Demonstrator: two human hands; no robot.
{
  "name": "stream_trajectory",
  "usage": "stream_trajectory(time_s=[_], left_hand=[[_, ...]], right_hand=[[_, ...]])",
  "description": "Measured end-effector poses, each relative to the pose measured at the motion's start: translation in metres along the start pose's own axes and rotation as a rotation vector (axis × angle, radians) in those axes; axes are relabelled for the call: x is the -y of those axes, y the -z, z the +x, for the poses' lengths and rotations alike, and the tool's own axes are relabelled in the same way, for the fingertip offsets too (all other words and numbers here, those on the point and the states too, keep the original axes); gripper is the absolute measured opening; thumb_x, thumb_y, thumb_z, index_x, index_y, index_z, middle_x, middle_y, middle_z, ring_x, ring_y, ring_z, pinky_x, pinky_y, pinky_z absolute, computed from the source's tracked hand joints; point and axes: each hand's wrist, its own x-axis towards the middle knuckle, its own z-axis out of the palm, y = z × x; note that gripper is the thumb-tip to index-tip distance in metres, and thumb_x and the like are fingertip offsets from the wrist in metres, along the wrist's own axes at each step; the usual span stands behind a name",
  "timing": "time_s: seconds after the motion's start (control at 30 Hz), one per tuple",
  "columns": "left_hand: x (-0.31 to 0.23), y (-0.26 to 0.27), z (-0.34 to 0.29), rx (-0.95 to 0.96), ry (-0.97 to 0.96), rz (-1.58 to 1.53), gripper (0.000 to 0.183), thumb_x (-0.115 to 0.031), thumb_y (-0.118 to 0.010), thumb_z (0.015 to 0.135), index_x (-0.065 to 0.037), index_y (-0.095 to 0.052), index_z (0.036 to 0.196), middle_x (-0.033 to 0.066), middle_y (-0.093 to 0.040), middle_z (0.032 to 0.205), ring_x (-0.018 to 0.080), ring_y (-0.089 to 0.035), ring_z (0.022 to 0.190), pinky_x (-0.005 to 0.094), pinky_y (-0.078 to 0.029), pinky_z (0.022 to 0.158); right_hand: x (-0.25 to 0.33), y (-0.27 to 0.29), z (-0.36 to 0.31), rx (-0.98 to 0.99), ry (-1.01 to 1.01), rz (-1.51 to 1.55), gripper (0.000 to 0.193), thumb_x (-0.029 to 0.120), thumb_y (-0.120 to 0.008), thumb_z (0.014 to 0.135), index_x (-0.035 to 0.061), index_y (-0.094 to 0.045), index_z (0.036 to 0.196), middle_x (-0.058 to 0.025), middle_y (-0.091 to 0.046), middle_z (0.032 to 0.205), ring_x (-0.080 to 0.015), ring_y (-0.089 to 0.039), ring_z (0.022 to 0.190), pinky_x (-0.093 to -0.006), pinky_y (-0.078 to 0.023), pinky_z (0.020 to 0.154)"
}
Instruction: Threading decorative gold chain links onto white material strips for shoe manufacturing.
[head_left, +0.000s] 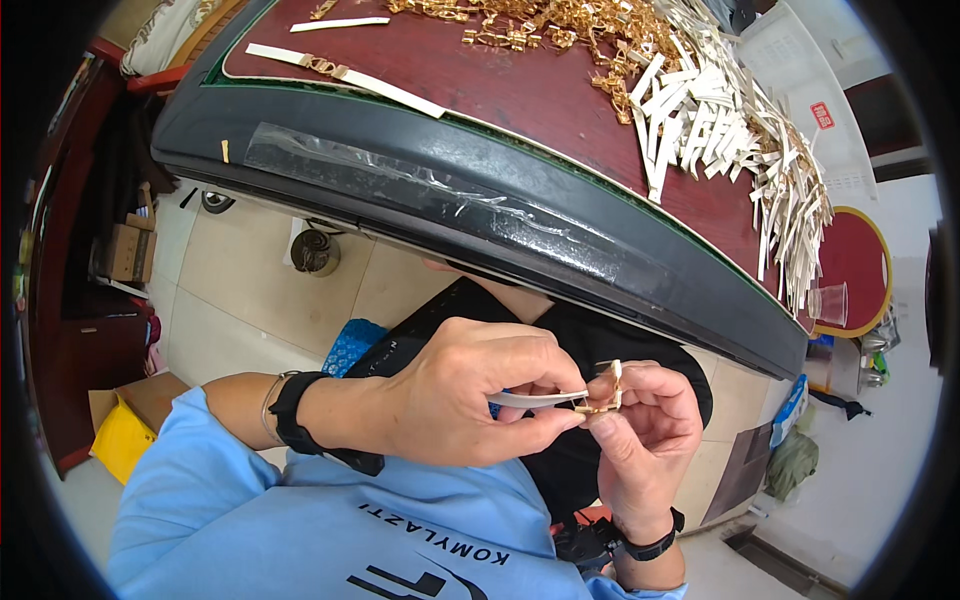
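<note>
Above my lap, my left hand (480,395) pinches a narrow white strap (535,401) between thumb and fingers. The strap's tip meets a small gold metal buckle (603,405). Thumb and fingers of my right hand (645,425) close on that buckle from the other side. Whether the strap passes through the buckle is too small to tell. At the table's far left lies a strap joined to a gold buckle (323,66), with a loose white strip (340,24) behind it.
A dark red tabletop (500,85) with a black padded edge (400,190) stands in front of me. Gold buckles (590,30) are heaped at its back, beside a large pile of white straps (710,120) on the right. A clear plastic cup (828,305) is beyond the right edge.
</note>
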Motion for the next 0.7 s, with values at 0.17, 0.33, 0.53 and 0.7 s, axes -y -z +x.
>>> stream_trajectory(time_s=[0.17, 0.33, 0.53, 0.7], left_hand=[[0.002, -0.003, 0.004, -0.014, -0.086, 0.095, 0.022, 0.000, -0.077, 0.076, 0.000, -0.068, 0.096, 0.0099, -0.068, 0.076, 0.0167, -0.063, 0.059, 0.0260, -0.047, 0.050], [-0.001, -0.006, 0.006, 0.001, -0.058, 0.053, 0.023, 0.000, -0.078, 0.075, 0.000, -0.069, 0.096, 0.0108, -0.068, 0.074, 0.0172, -0.064, 0.059, 0.0256, -0.048, 0.050], [-0.003, -0.017, 0.007, -0.086, -0.232, 0.199, 0.025, 0.003, -0.079, 0.074, 0.002, -0.068, 0.095, 0.0114, -0.068, 0.074, 0.0160, -0.065, 0.058, 0.0236, -0.049, 0.049], [-0.004, -0.028, 0.004, -0.150, -0.137, 0.049, 0.023, 0.010, -0.076, 0.074, 0.006, -0.064, 0.093, 0.0140, -0.068, 0.077, 0.0139, -0.066, 0.061, 0.0224, -0.051, 0.050]], right_hand=[[0.004, 0.001, -0.003, -0.035, 0.096, -0.151, 0.037, -0.011, -0.070, 0.080, -0.0046, -0.055, 0.114, -0.0139, -0.063, 0.102, -0.0181, -0.066, 0.093, -0.0293, -0.053, 0.084], [0.011, 0.003, -0.001, 0.014, 0.098, -0.119, 0.047, -0.011, -0.070, 0.081, -0.0058, -0.049, 0.122, -0.0125, -0.063, 0.101, -0.0165, -0.064, 0.094, -0.0294, -0.051, 0.085], [0.016, 0.002, -0.002, 0.048, 0.128, -0.087, 0.051, -0.012, -0.069, 0.081, -0.0052, -0.045, 0.125, -0.0124, -0.061, 0.103, -0.0149, -0.060, 0.094, -0.0294, -0.049, 0.086], [0.010, 0.002, -0.006, -0.019, 0.223, -0.179, 0.049, -0.012, -0.069, 0.080, -0.0051, -0.046, 0.123, -0.0134, -0.060, 0.104, -0.0147, -0.060, 0.093, -0.0286, -0.049, 0.085]])
